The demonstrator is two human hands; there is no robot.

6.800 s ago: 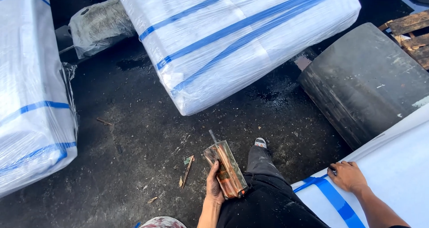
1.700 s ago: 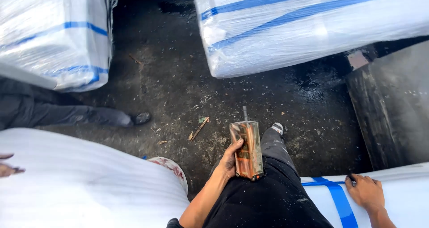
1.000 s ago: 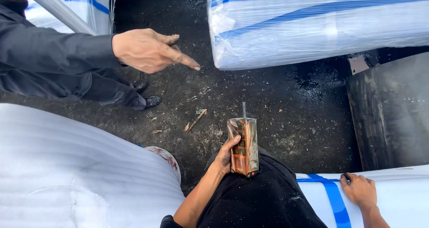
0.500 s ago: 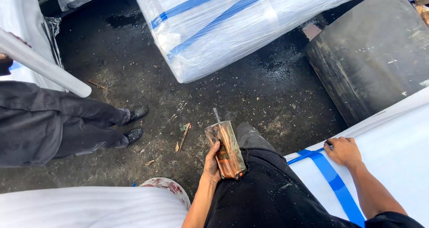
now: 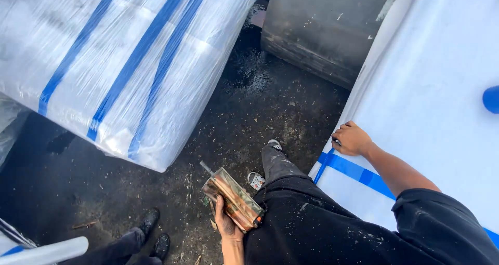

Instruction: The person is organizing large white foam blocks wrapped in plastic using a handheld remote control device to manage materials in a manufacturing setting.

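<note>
My left hand (image 5: 224, 223) grips a worn copper-brown hand tool (image 5: 232, 198) with a thin metal tip, held low beside my black-trousered leg (image 5: 291, 202). My right hand (image 5: 352, 138) rests with curled fingers on the edge of a large white wrapped bale (image 5: 442, 104), right at the end of a blue strap (image 5: 353, 171) that runs across it. The fingers seem to pinch the strap's end; what they hold is too small to make out.
Another big white plastic-wrapped bale (image 5: 114, 62) with blue straps lies at the upper left. A dark grey block (image 5: 322, 31) stands at the top. Wet black floor (image 5: 260, 109) lies between. Another person's black shoes (image 5: 156, 231) and a white tube (image 5: 44, 252) are at the bottom left.
My view has swung to the right. The other person has slid to the bottom-left corner, and the bale under my right hand fills more of the picture. Both hands keep their hold.
</note>
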